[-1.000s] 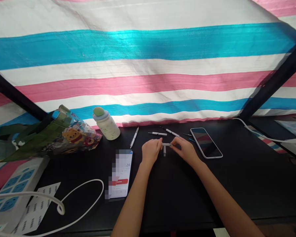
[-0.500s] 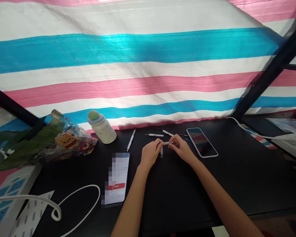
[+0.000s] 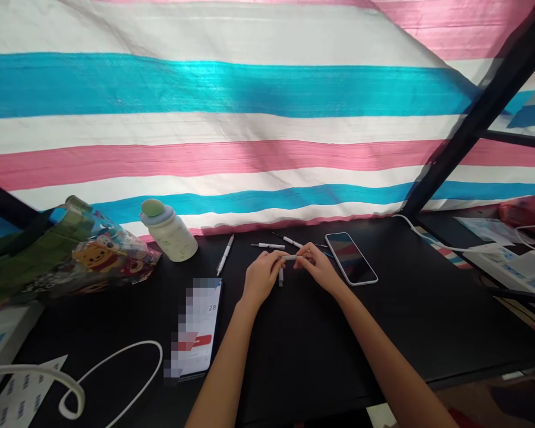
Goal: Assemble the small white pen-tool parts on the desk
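Note:
My left hand (image 3: 262,276) and my right hand (image 3: 320,270) are close together above the black desk. Between their pinched fingertips they hold a slim whitish pen barrel (image 3: 289,257), lying roughly level. The fingers cover both its ends. Just below, beside my left fingers, a short grey-white pen piece (image 3: 280,277) rests on the desk. Beyond the hands lie a white pen (image 3: 271,245) and another white pen (image 3: 292,241) with a dark tip. Partly behind my right hand is a thin blue piece (image 3: 328,255). Farther left, a third white pen (image 3: 225,255) lies slanted.
A white-edged phone (image 3: 351,258) lies right of my hands; a phone with a lit screen (image 3: 200,327) lies left. A pale bottle (image 3: 169,230) and printed bag (image 3: 111,255) stand at back left. A white cable (image 3: 154,368) loops in front. Striped sheeting (image 3: 249,128) hangs behind.
The view has swung slightly right, so everything sits farther left. My right fingers now cover the barrel end where a thin tip showed. Digits on the lit phone went from 27 to 28.

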Available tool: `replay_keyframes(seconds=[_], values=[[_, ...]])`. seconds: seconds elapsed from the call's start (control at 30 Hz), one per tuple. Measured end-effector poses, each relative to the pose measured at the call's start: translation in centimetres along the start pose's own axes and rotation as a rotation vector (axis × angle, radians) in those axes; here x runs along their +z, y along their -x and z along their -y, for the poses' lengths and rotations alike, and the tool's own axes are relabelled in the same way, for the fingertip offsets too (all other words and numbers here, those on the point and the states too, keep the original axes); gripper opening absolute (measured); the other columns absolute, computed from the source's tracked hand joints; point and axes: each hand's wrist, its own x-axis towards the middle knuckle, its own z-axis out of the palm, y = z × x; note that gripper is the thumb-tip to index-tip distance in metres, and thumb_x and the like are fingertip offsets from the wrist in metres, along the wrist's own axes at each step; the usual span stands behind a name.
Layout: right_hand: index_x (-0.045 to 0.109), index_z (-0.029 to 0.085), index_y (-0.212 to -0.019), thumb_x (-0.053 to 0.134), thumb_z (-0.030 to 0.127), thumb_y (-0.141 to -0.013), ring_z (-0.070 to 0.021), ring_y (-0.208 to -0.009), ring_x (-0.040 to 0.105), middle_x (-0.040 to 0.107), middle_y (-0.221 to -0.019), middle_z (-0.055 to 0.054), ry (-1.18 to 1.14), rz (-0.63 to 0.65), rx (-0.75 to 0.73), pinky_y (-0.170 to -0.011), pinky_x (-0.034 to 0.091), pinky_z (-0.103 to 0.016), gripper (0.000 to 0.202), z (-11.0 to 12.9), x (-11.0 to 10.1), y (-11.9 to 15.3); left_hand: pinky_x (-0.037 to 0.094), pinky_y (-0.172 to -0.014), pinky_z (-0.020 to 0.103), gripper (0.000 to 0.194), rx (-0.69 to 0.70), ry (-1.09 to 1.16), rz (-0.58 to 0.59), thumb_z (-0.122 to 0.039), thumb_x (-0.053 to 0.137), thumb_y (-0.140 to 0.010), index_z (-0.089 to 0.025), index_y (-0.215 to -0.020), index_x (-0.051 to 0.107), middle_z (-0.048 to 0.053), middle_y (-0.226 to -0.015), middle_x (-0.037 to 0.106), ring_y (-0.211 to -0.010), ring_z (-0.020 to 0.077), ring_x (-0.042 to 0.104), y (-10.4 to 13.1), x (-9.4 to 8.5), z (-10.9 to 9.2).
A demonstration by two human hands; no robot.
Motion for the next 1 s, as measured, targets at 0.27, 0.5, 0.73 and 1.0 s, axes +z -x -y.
replay_keyframes(seconds=[0.27, 0.5, 0.73, 1.0], values=[[0.045, 0.020, -0.086, 0.051, 0.039, -0.084, -0.0161, -0.072, 0.062, 0.060, -0.071, -0.001, -0.010, 0.006, -0.009, -0.071, 0.047, -0.032, 0.020, 0.20, -0.44, 0.10, 0.034, -0.066, 0.022, 0.039, -0.025, -0.015, 0.037, -0.037, 0.025, -0.094, -0.024, -0.079, 0.059, -0.003, -0.075, 0.060, -0.075, 0.0122, 0.055, 0.10, 0.08, 0.18], [0.046, 0.020, -0.088, 0.052, 0.040, -0.082, -0.0198, -0.081, 0.063, 0.065, -0.078, -0.004, 0.101, -0.125, 0.006, -0.069, 0.047, -0.032, 0.022, 0.12, -0.78, 0.05, 0.032, -0.062, 0.023, 0.045, -0.080, -0.058, -0.020, -0.041, 0.024, -0.093, -0.022, -0.073, 0.060, -0.002, -0.070, 0.059, -0.070, 0.0131, 0.054, 0.19, -0.07, 0.56], [0.052, 0.020, -0.084, 0.056, 0.039, -0.079, -0.0205, -0.078, 0.065, 0.065, -0.077, -0.004, 0.118, -0.078, 0.003, -0.062, 0.045, -0.029, 0.020, -0.06, -0.22, 0.00, 0.034, -0.066, 0.021, 0.034, -0.029, 0.034, 0.060, -0.035, 0.031, -0.092, -0.024, -0.077, 0.058, -0.006, -0.074, 0.066, -0.076, 0.0121, 0.055, 0.06, -0.09, 0.15], [0.050, 0.019, -0.075, 0.054, 0.042, -0.079, -0.0171, -0.067, 0.062, 0.063, -0.067, -0.002, 0.104, -0.048, 0.047, -0.061, 0.044, -0.028, 0.024, 0.01, -0.28, -0.01, 0.034, -0.065, 0.022, 0.035, -0.010, -0.005, 0.071, -0.035, 0.031, -0.093, -0.023, -0.074, 0.058, -0.006, -0.072, 0.065, -0.075, 0.0125, 0.054, -0.04, -0.22, 0.17]])
